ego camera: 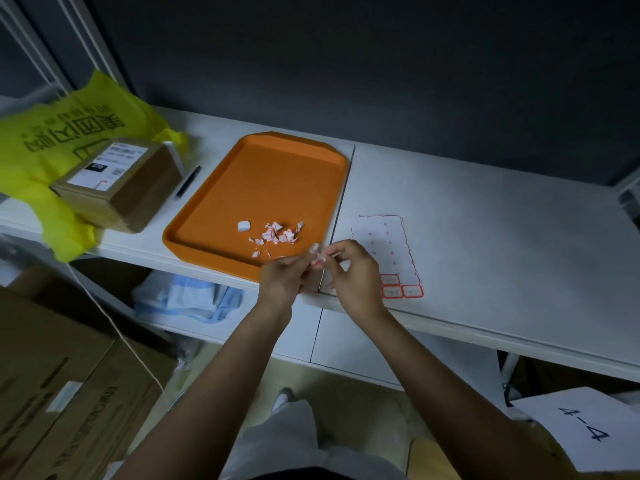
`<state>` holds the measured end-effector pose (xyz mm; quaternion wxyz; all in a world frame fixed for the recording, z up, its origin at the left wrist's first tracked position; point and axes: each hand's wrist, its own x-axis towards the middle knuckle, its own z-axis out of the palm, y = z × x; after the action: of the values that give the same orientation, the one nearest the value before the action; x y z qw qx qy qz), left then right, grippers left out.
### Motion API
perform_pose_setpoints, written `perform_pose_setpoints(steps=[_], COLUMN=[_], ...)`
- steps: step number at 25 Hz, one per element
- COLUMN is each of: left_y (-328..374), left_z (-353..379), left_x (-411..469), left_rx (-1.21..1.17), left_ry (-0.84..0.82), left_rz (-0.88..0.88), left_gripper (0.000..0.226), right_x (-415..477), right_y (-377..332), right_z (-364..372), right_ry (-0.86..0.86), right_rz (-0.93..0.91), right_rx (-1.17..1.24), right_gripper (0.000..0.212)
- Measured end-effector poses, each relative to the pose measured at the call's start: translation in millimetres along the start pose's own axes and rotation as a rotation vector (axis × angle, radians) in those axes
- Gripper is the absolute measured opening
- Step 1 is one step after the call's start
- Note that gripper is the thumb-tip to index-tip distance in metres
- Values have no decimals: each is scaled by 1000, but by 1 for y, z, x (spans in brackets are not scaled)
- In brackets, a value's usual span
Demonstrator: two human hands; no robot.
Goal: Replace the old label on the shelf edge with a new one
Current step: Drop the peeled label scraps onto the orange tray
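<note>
My left hand [282,277] and my right hand [353,271] meet above the front edge of the white shelf [485,209], by the orange tray's near right corner. Between their fingertips they pinch a small crumpled red-and-white label scrap [317,256]. Several torn label scraps [277,233] and a small white block [243,225] lie in the orange tray [263,174]. A label sheet [388,251] lies on the shelf right of my right hand, mostly peeled, with three red-bordered labels [401,289] left at its near end.
A cardboard box [117,185] sits on a yellow bag [52,140] at the shelf's left, with a black pen [188,183] beside the tray. Folded blue cloth [194,301] lies on the lower shelf. Cartons [52,393] stand lower left, a "4-4" paper [585,429] lower right.
</note>
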<state>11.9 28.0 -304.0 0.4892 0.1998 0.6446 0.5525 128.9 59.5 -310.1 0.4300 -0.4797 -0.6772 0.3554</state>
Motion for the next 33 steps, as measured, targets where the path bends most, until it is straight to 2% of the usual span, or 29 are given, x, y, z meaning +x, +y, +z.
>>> perform_pose_setpoints(steps=[2, 7, 11, 14, 19, 27, 30, 33], left_y=[11, 36, 49, 54, 61, 69, 68, 67], left_z=[-5, -36, -41, -35, -40, -53, -53, -51], left_x=[7, 33, 37, 36, 38, 54, 58, 60], left_rx=[-11, 81, 48, 94, 113, 194, 92, -52], left_ry=[35, 184, 48, -16, -2, -10, -12, -50], left_rz=[-17, -97, -66, -66, -48, -142, -226, -304], left_gripper=[22, 30, 23, 17, 18, 35, 30, 20], right_x=[9, 30, 41, 45, 49, 62, 63, 62], right_y=[-11, -26, -28, -27, -25, -16, -14, -12], right_z=[9, 20, 29, 41, 56, 74, 77, 79], right_ry=[-4, 41, -69, -64, -38, -26, -82, -75], right_rz=[-19, 72, 150, 191, 141, -14, -36, 4], right_rx=[11, 133, 199, 217, 114, -29, -118, -78], right_gripper=[7, 4, 6, 6, 19, 4, 4, 3])
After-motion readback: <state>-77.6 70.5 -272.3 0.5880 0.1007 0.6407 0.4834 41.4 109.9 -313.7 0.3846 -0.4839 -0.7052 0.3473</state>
